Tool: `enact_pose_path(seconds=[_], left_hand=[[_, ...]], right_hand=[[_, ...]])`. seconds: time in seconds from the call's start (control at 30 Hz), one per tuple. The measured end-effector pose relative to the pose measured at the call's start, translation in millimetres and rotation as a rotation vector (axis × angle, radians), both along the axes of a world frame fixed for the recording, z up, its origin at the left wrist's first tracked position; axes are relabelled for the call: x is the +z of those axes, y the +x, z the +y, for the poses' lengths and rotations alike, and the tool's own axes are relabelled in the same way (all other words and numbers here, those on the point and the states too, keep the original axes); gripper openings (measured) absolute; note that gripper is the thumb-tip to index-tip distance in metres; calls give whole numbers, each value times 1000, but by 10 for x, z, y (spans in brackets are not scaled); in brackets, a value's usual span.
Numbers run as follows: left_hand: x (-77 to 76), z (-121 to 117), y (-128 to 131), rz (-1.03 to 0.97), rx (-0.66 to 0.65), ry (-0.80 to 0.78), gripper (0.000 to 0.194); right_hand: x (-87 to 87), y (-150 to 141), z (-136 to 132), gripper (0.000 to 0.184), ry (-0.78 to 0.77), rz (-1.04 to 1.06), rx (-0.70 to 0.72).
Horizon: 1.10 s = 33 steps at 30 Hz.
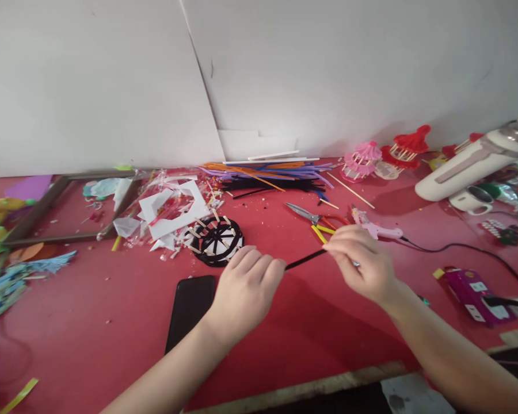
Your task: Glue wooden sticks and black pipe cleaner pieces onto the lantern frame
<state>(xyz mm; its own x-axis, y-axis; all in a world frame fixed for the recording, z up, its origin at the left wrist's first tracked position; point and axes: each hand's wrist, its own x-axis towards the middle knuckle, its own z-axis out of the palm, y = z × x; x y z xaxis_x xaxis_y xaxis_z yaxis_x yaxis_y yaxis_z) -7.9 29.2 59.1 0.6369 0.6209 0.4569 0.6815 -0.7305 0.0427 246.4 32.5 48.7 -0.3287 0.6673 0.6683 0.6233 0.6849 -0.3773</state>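
Observation:
A black pipe cleaner [305, 260] is stretched between my two hands above the red table. My left hand [251, 282] is closed around one end of it. The other end is pinched in the fingers of my right hand [362, 261]. Just behind my left hand sits a round black frame [218, 238] with short pale sticks standing around it and spokes across its base. A dark phone [190, 310] lies beside my left wrist. Beyond my right hand are pliers [311, 215] with orange and yellow handles and a pink glue gun [375, 225] with a cord.
Bundled pipe cleaners [267, 172] in several colours lie by the wall. White paper scraps [175, 210] and a brown frame [60, 201] are at left. On the right are small pink [362, 160] and red pavilions [408, 150], a white flask [466, 164], a mug [470, 200] and a purple power strip [477, 296].

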Motion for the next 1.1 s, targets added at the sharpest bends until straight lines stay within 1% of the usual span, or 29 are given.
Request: enact_pose_path(seconds=[0.1,0.13,0.17,0.2,0.23,0.27,0.3,0.33,0.37,0.4,0.47,0.5,0.57,0.6,0.63,0.67,0.73,0.77,0.8,0.87,0.9,0.93,1.0,1.07,1.1], left_hand=[[-45,-52,-391,39,80,20,30],[-65,-84,-541,49,115,27,29],[-84,-121,-684,60,147,41,29],[-96,-161,-811,48,181,53,27],[-100,-202,-909,17,229,44,25],[-95,-242,-972,-17,251,22,24],[-82,-277,-994,-47,245,-15,25],[-62,-306,-975,-87,215,-53,23],[-40,-328,-920,-130,181,-94,19],[-21,-341,-834,-163,174,-134,17],[0,-343,-614,-197,128,-244,21],[-2,-332,-500,-212,101,-326,23],[-28,-290,-307,-238,85,-495,21],[-48,-261,-240,-228,84,-585,17],[-72,-229,-193,-213,97,-671,19],[-98,-195,-167,-216,109,-753,23],[-162,-129,-160,-257,154,-882,31],[-202,-101,-171,-292,187,-931,32],[-249,-76,-185,-327,222,-967,31],[-358,-43,-208,-379,284,-1010,28],[-417,-34,-213,-393,300,-1015,33],[-475,-29,-213,-403,306,-1007,41],[-569,-28,-202,-416,293,-960,52],[-607,-30,-191,-413,277,-917,53],[-597,-32,-194,-401,268,-916,51]], right_hand=[[-90,344,167,18,-14,-1,-256],[-131,449,211,15,-35,-6,-325],[-172,533,243,14,-57,-14,-365],[-210,587,261,14,-84,-25,-360],[-241,606,264,15,-116,-35,-321],[-264,586,254,15,-150,-44,-253],[-277,529,234,16,-182,-50,-168],[-278,440,207,17,-212,-53,-81],[-269,324,173,18,-238,-52,0],[-250,191,137,20,-255,-49,72],[-192,-90,66,20,-303,-44,206],[-160,-218,38,20,-331,-39,263],[-112,-409,16,19,-366,-15,343],[-103,-460,30,18,-377,-11,375],[-106,-475,66,18,-385,-23,396],[-123,-455,125,17,-384,-67,388],[-191,-317,315,17,-374,-210,285],[-234,-211,438,19,-337,-316,137],[-279,-91,573,21,-330,-351,33],[-356,150,846,27,-326,-401,-123],[-383,252,971,28,-327,-437,-182],[-400,331,1082,27,-334,-477,-216],[-408,415,1261,26,-351,-550,-217],[-386,417,1392,25,-373,-601,-165],[-370,401,1449,25,-383,-614,-134]])
